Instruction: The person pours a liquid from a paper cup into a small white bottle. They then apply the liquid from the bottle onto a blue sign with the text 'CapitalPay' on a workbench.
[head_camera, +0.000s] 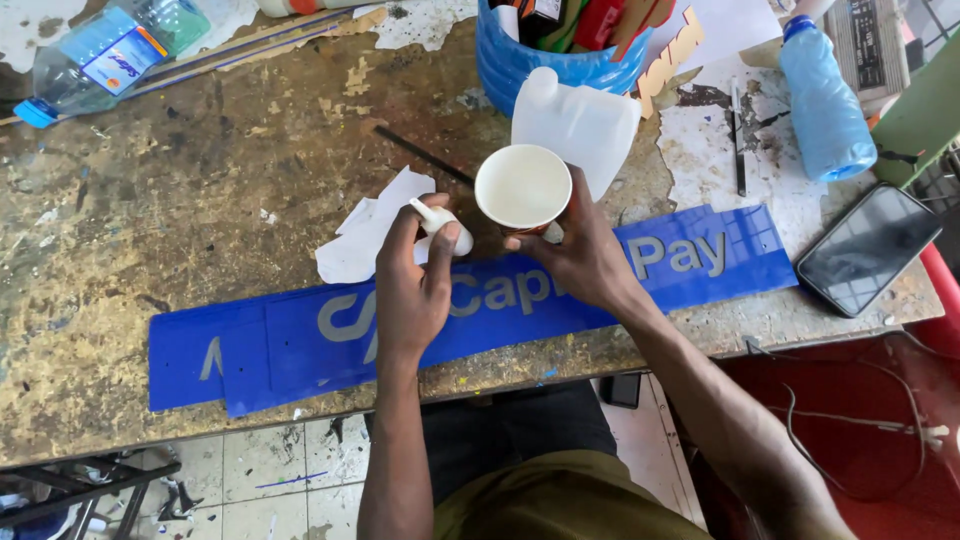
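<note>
Both hands work over a worn, paint-flecked workbench (200, 180) whose top is scuffed and peeling. Left hand (412, 285) is closed around a small white nozzle-tipped bottle (440, 222), thumb on top, forearm rising straight from the near edge. Right hand (580, 255) grips a white paper cup (522, 187) from the side, open mouth facing up, arm angled in from the lower right. Under both lies a long blue acrylic sign strip (300, 345) with grey letters, running along the bench's near edge, its left end close to the lip. Crumpled white paper (365, 235) sits just beside the left hand. Behind the cup stands a white plastic jug (580, 125), then a blue tub (540, 60) of tools. A dark phone (868, 250) rests near the right corner, by a blue bottle (825, 105). Bare bench opens to the left; tiled floor (270, 480) shows below.
</note>
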